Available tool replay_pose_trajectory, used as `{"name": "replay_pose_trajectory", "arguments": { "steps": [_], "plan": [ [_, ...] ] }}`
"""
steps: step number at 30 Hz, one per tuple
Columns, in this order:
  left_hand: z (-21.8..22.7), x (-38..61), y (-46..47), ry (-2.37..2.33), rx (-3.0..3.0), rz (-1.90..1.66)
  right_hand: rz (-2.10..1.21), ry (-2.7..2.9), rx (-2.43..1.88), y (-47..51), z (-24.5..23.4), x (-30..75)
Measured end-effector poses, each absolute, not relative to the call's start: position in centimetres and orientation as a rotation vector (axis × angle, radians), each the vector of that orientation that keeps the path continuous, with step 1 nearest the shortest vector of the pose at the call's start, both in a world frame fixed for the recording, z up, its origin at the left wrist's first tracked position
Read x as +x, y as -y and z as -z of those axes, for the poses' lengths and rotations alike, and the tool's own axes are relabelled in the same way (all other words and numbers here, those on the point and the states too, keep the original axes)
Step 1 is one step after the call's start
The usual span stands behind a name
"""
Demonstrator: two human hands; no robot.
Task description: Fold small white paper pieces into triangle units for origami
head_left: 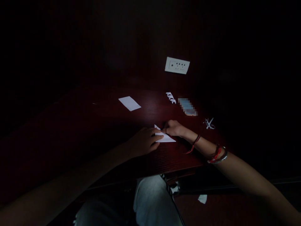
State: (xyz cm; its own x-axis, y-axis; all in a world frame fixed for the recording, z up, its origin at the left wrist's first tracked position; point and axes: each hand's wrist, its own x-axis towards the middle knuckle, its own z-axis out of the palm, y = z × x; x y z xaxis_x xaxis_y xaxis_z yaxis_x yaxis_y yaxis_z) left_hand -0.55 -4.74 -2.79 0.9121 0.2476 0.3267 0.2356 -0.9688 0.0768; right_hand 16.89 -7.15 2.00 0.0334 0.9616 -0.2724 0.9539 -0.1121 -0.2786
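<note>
A white sheet of paper (165,138) folded into a triangle lies on the dark red table (162,158) in front of me. My left hand (148,139) rests on its left part with fingers stretched out over it. At the upper slanting edge of the triangle, my right hand (174,128) is closed, its fingertips pressed at the paper. Whether those fingers pinch the edge or only press on it, I cannot make out. Farther back lie a flat white stack or sheet of paper (129,103) and a row of small folded paper pieces (171,97).
A blurred-out phone (187,107) lies right of the folded pieces. Beyond it, scissors or thin strips (209,123) lie near the right side. A white socket panel (177,65) is on the back wall. Below the table edge, a paper scrap (202,199) lies near my knee (154,201).
</note>
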Motion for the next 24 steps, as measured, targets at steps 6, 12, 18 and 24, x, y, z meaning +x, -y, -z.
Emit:
{"name": "replay_pose_trajectory", "arguments": {
  "steps": [6, 12, 18, 24],
  "plan": [
    [2.4, -0.7, 4.9, -0.362, 3.036, -0.527, -0.571, 2.039, -2.205, 7.5, -1.4, 16.9],
    [2.2, -0.8, 5.1, -0.377, 3.022, -0.527, -0.545, 2.002, -2.178, 8.1, -1.2, 17.6],
    [2.3, -0.9, 5.3, -0.375, 3.033, -0.535, -0.667, 1.927, -2.074, 9.5, -1.4, 19.1],
    [0.0, 0.1, 5.4, -0.296, 3.070, -0.546, -0.753, 1.751, -1.972, 10.7, -2.6, 22.9]
  ]
}}
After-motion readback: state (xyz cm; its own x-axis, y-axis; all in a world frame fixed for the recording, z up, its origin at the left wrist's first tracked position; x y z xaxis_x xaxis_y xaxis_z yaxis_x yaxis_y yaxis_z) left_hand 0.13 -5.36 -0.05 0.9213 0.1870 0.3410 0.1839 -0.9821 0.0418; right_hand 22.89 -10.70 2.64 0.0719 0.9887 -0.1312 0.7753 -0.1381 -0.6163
